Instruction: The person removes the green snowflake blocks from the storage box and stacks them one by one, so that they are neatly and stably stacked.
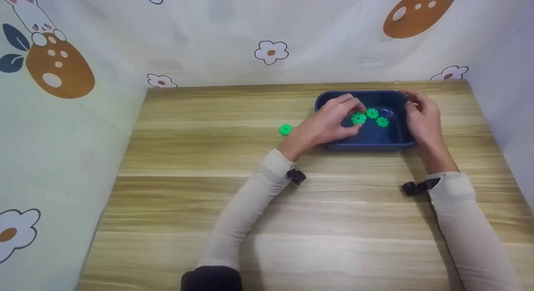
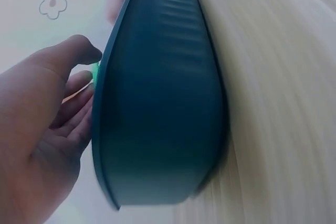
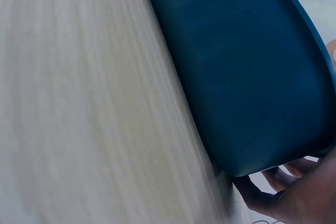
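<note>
A dark blue tub [image 1: 367, 146] with a raised rim stands on the wooden table. Over its left part, my left hand [image 1: 329, 120] pinches a green notched disc [image 1: 358, 118] between thumb and fingertips. Two more such discs, an upper one [image 1: 372, 113] and a lower one [image 1: 382, 121], lie on the tub's floor. My right hand [image 1: 425, 118] grips the tub at its right end, thumb at the rim. From the right wrist, its fingers [image 3: 254, 195] curl against the tub's end wall [image 3: 247, 87]. The left wrist view shows a sliver of green [image 2: 95, 72] by the thumb.
Another green disc [image 1: 285, 129] lies on the table just left of the tub, close to my left wrist. Patterned sheeting [image 1: 208, 41] rises behind the table's back edge. A pale wall [image 1: 505, 74] borders the right side.
</note>
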